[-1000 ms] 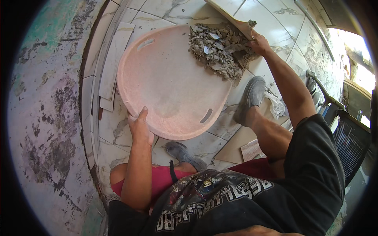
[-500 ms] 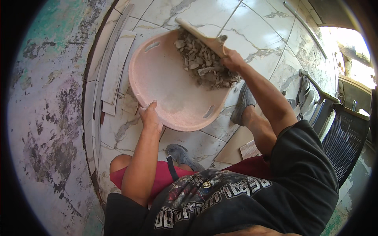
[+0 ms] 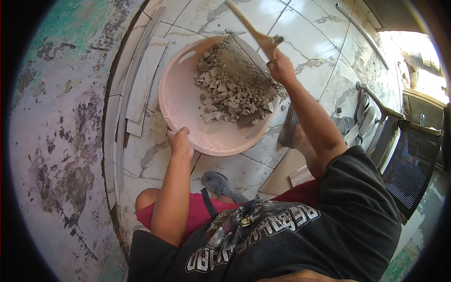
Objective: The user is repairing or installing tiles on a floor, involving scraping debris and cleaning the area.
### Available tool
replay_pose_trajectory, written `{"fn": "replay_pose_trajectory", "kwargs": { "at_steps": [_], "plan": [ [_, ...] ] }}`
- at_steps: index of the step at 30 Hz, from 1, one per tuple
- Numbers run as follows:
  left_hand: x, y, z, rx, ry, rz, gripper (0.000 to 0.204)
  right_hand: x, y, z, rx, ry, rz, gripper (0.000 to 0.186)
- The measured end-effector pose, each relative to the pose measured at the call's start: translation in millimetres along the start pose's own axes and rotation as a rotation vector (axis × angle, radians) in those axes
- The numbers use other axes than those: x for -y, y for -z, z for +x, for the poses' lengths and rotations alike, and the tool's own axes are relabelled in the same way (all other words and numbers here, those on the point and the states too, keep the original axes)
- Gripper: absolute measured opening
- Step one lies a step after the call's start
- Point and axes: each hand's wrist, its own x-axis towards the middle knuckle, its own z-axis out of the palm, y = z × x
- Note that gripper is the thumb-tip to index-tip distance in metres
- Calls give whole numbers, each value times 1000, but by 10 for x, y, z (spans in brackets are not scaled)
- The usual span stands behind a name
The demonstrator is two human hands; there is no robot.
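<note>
My left hand (image 3: pixel 179 143) grips the near-left rim of a pale pink oval plastic tub (image 3: pixel 171 98) with slot handles. Grey broken rubble and dust (image 3: pixel 225 91) fill the tub's far right part, heaped up to and partly over that rim. My right hand (image 3: pixel 282 68) is closed on a long, pale beige board-like tool (image 3: pixel 249 23) with a small dark fitting, held over the tub's right edge; its exact kind is unclear.
Marble-look tiles (image 3: pixel 197 14) cover the floor. A peeling wall (image 3: pixel 66 141) and loose tile strips (image 3: pixel 141 84) line the left. A black mesh chair (image 3: pixel 406 164), sandals (image 3: pixel 361 122) and a metal bar (image 3: pixel 361 35) lie right. My feet (image 3: pixel 218 185) flank the tub.
The beige tool in my right hand has swung leftward over the tub and tilted, and rubble has slid further into the tub. The tub and my left hand have shifted slightly right.
</note>
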Motion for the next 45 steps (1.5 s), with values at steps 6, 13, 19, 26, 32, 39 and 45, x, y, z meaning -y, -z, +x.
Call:
{"fn": "replay_pose_trajectory", "kwargs": {
  "at_steps": [6,13,19,26,32,39,45],
  "plan": [
    [-116,-98,-259,-13,-33,-89,67,-349,151,305,-15,-169,-213,35],
    [-203,-151,-308,-63,1,-64,69,-10,-371,-182,215,33,-170,36],
    [-123,-171,-222,-26,-23,-68,71,293,-370,-506,260,21,-162,32],
    [-47,-18,-213,-19,-34,-40,71,504,-290,-795,297,27,-70,38],
    [-14,137,-367,-34,-30,-40,69,-39,60,-104,16,-63,-174,32],
    [68,143,-441,-90,-81,-64,69,63,-433,-633,171,-2,-169,29],
    [14,40,-470,-57,-94,-78,71,310,-498,-1139,256,70,-195,32]
  ]
}}
